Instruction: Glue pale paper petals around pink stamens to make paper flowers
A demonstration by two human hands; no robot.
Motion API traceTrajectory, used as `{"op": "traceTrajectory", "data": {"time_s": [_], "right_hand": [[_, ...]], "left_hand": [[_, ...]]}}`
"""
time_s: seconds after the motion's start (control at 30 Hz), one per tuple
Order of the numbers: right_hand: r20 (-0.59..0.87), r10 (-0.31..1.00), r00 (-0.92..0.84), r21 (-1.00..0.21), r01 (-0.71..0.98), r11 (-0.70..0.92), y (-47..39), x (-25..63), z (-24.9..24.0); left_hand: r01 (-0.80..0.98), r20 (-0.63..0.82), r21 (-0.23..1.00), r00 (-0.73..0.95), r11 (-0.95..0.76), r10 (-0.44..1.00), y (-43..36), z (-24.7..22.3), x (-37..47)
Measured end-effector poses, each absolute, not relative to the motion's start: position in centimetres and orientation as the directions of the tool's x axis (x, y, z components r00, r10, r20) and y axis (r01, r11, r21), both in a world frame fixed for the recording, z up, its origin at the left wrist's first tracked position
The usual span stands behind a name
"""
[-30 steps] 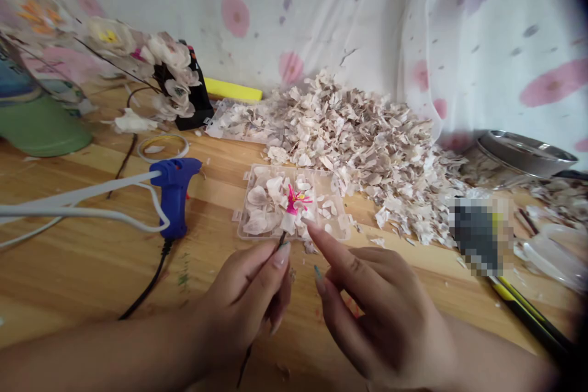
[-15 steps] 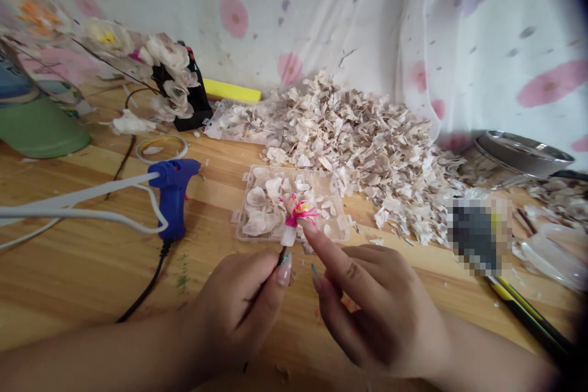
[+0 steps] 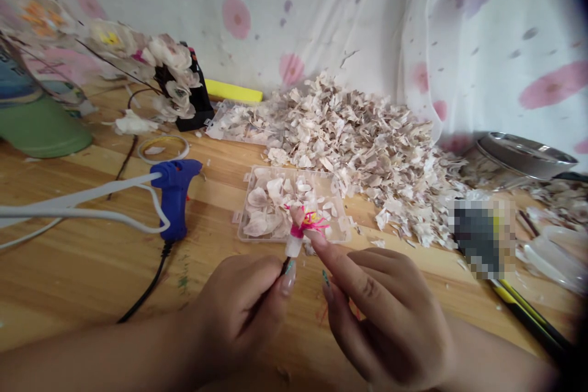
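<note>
Pink flower middle (image 3: 298, 230) on dark stem (image 3: 285, 265), just above left hand (image 3: 245, 297); left thumb and finger pinch stem. Stem leans up, bit right. Right hand (image 3: 390, 309) nearer pink end: pointing finger just below-right, thumb apart, nothing pinched.

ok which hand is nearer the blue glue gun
Left. The left hand, gripping a dark stem, is right of the blue glue gun and below it in view; the right hand is farther right, beside the pink flower centre.
</note>
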State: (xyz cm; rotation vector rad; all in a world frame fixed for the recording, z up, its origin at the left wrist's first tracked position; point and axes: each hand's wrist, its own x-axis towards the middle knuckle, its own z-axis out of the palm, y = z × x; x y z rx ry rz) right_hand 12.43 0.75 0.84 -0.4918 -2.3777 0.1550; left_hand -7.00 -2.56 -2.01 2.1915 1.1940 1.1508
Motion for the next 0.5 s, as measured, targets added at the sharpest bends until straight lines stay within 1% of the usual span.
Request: {"op": "traceTrajectory", "data": {"time_s": [0.1,0.17,0.3,0.4,0.5], "right_hand": [[0.618,0.389,-0.683,-0.236,0.311,0.921,0.53,12.43,1.01],[0.623,0.387,-0.68,-0.218,0.324,0.921,0.42,12.43,1.17],[0.651,0.375,-0.66,-0.21,0.319,0.924,0.51,12.43,1.28],[0.675,0.353,-0.648,-0.206,0.295,0.933,0.62,12.4,1.24],[0.702,0.313,-0.64,-0.149,0.298,0.943,0.43,12.41,1.36]], "left_hand": [[0.511,0.519,0.619,0.304,-0.596,0.799,-2.42,-2.17,-7.12],[0.51,0.528,0.615,0.301,-0.601,0.795,-2.24,-2.24,-7.15],[0.471,0.491,0.679,0.279,-0.563,0.825,-1.82,-2.21,-7.11],[0.443,0.494,0.71,0.241,-0.548,0.835,-1.63,-2.32,-7.1],[0.442,0.498,0.719,0.211,-0.536,0.841,-1.62,-2.75,-7.16]]}}
